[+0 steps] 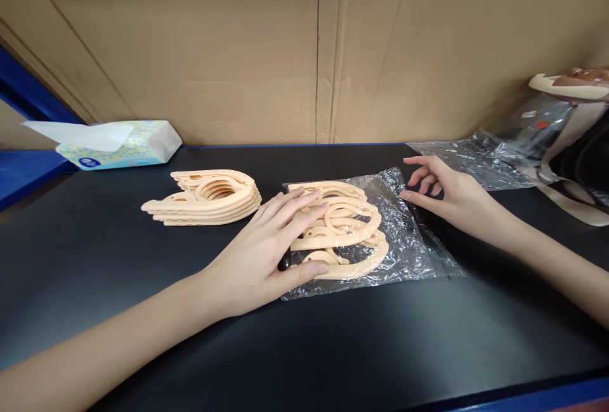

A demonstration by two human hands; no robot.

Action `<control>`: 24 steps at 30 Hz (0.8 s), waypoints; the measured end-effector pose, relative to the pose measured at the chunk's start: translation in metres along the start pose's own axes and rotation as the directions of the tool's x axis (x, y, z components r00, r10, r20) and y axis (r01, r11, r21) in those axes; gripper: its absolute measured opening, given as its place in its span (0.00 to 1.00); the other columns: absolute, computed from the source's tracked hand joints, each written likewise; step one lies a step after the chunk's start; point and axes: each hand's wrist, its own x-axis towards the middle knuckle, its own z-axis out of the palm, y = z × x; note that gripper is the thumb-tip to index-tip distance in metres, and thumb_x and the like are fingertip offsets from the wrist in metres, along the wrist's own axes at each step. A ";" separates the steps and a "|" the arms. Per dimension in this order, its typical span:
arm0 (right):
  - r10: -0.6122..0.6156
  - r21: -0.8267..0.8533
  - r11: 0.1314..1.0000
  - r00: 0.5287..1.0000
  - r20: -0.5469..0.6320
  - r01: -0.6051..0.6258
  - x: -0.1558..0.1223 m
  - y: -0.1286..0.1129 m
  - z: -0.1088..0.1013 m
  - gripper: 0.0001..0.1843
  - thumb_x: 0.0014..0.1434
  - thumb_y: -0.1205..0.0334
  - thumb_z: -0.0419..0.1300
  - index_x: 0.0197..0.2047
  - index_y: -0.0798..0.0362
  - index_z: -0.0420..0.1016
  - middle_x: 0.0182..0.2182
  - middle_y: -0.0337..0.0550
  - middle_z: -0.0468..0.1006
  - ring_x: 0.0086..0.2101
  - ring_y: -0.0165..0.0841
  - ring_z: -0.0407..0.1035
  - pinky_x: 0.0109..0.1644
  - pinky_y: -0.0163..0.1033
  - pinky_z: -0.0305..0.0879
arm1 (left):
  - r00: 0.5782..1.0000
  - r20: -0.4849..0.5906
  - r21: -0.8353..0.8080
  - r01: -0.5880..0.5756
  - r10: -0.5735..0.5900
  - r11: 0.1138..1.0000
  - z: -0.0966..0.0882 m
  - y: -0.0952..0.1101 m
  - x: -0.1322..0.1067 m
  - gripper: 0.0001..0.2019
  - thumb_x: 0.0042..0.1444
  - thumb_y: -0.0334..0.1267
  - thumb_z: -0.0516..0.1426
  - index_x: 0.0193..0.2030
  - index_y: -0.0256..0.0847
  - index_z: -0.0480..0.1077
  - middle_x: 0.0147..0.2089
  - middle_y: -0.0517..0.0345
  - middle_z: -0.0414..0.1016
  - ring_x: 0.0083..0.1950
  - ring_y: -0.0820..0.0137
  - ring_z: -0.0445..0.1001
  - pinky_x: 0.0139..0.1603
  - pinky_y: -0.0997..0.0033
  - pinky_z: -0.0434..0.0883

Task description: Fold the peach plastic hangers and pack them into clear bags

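A clear plastic bag (404,247) lies flat on the black table, with several peach plastic folding hangers (354,269) inside its left part. My left hand (266,250) rests on the bag's left side, fingers stretched over the hangers and thumb near the lower one. Just off the bag's upper right corner is my right hand (447,190), its fingers curved and thumb apart; it appears to hold nothing. A neat stack of the same peach hangers (214,199) sits left of the bag, partly behind my left hand's fingertips.
A tissue pack (128,145) with a tissue sticking out lies at the back left. More clear plastic bags (476,158) are at the back right, beside a dark bag with a beige strap (571,202). Cardboard (238,50) walls the table's far edge.
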 end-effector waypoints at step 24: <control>-0.004 0.481 0.839 0.882 0.472 -0.254 -0.002 -0.012 -0.025 0.50 0.61 0.50 0.65 0.75 0.52 0.40 0.26 0.34 0.71 0.27 0.32 0.67 0.29 0.39 0.63 | 0.963 0.135 0.176 -0.256 0.235 0.950 0.027 0.072 0.035 0.33 0.70 0.57 0.47 0.68 0.32 0.62 0.72 0.42 0.60 0.74 0.48 0.56 0.71 0.49 0.57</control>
